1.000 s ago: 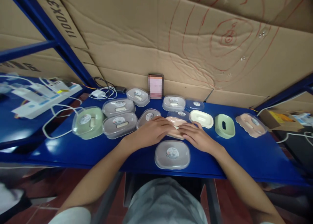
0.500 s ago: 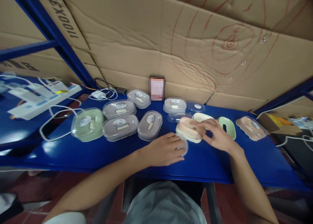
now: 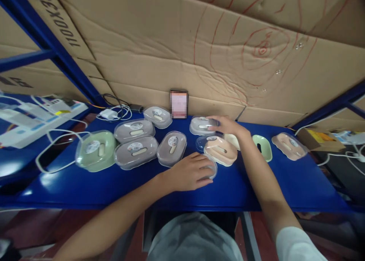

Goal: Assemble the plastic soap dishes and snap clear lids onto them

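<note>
The left hand point(image 3: 191, 172) lies palm down at the centre of the frame, slightly low, over a near clear lid point(image 3: 211, 169). Its fingers are lightly bent and drape across the lid, whose right edge shows beyond them. Whether the lid is gripped or merely covered cannot be told.

The right hand point(image 3: 228, 125) is reached out right of centre, its fingertips at the right side of a grey lidded box point(image 3: 196, 126). Thumb and fingers are parted, with a bluish patch between them that is too blurred to identify. Whether this hand grips anything cannot be determined.

Between the hands, right of centre, sits a peach box point(image 3: 218, 153), slotted top upward, with a cream lower edge. A rear clear lid point(image 3: 201, 142) lies just behind it, to its left. A cream tray point(image 3: 231, 140) is partly hidden by the right forearm. Further right are a green slotted part point(image 3: 265, 148) and, at the right end, a peach lidded box point(image 3: 288, 147).

Left of centre, four further grey boxes are noted, the nearest to the left hand being a tilted-set grey box point(image 3: 168, 154). A green lidded box point(image 3: 104, 160) stands at their left. All items rest on a blue table point(image 3: 242, 192); a screen device point(image 3: 179, 105), its display blurred, leans against cardboard point(image 3: 137, 44) at the back.
</note>
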Action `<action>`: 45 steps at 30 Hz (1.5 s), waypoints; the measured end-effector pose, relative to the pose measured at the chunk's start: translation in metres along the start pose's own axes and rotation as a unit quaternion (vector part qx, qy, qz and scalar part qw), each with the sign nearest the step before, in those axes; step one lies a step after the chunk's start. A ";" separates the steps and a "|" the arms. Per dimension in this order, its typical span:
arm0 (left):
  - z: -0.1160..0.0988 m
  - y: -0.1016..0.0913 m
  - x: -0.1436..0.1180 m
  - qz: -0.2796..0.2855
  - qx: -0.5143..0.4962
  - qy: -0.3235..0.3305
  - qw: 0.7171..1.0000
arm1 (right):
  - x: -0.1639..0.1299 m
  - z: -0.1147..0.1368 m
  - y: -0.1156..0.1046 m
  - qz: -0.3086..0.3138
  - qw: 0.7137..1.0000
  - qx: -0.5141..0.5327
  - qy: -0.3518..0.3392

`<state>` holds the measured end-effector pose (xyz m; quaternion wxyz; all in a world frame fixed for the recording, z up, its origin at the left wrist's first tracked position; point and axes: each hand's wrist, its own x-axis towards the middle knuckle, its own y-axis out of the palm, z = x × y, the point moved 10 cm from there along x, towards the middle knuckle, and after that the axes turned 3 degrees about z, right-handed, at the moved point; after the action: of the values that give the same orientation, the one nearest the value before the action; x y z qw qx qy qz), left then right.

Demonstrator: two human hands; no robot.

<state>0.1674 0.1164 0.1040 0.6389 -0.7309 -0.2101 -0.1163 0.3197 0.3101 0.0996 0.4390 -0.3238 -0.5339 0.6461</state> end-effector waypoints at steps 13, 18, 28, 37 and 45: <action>-0.001 0.003 0.000 -0.001 0.029 0.003 1.000 | -0.003 0.061 0.028 0.048 0.996 -0.075 0.014; -0.002 0.002 0.000 -0.013 0.038 0.012 0.999 | -0.006 0.065 0.036 0.066 0.990 -0.116 0.050; -0.006 -0.010 -0.018 0.058 0.050 -0.103 0.992 | -0.020 0.048 -0.015 0.007 0.985 -0.163 0.059; 0.005 -0.014 -0.049 -0.030 -0.026 -0.195 0.980 | -0.154 0.133 -0.015 -0.068 0.988 0.023 -0.133; -0.041 -0.016 -0.040 -0.111 0.203 -0.171 0.958 | -0.202 0.071 0.029 -0.135 0.990 -0.031 0.037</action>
<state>0.1290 0.0712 0.1068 0.7109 -0.5671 -0.4157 -0.0149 0.3320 0.0959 0.0767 0.5317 -0.2858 -0.5761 0.5511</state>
